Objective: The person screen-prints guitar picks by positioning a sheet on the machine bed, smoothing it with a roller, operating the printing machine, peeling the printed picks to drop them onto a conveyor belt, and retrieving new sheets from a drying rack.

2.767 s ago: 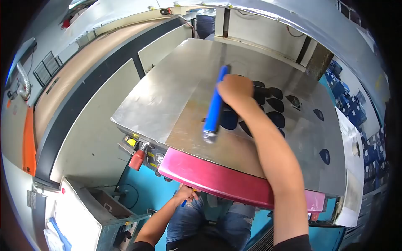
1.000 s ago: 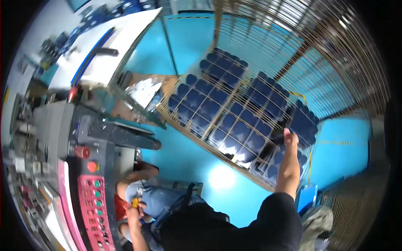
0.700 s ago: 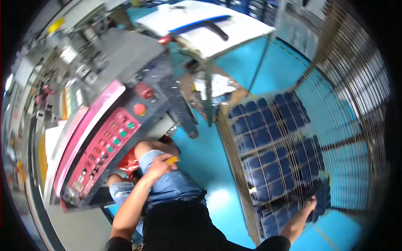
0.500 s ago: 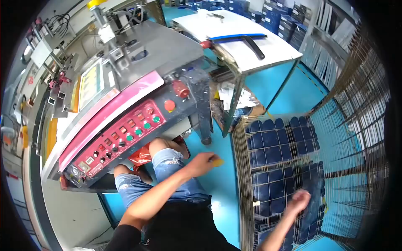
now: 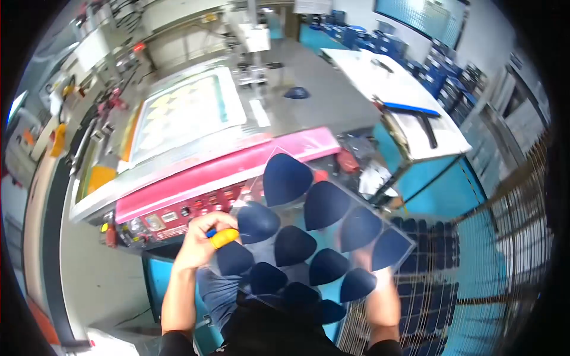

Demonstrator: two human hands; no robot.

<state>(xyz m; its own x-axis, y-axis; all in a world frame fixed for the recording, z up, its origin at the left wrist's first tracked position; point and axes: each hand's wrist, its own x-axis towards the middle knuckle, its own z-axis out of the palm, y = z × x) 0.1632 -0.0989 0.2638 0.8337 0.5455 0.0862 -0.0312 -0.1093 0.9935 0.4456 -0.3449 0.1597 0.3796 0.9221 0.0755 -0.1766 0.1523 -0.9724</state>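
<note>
A clear plastic sheet [image 5: 292, 218] bearing several dark blue rounded-triangle pieces [image 5: 295, 245] is held tilted in front of my body. My left hand [image 5: 202, 234] is closed on its left edge, and a yellow cover [image 5: 224, 238] is around a finger, with a bit of blue beside it. Under the right part of the sheet is my right hand [image 5: 363, 258], seen blurred through the plastic and supporting it; its fingers are not clear.
Ahead stands a printing machine with a framed screen [image 5: 184, 110] and a pink control panel [image 5: 237, 172]. One dark blue piece [image 5: 297, 93] lies on its grey top. A white table [image 5: 439, 139] bears a blue-edged tool [image 5: 409, 109]. At right, a wire rack [image 5: 475, 261] holds more dark blue pieces.
The clear sheet with blue pieces is now between both hands, raised before the machine. My right hand has come from over the rack, and my view has turned toward the machine.
</note>
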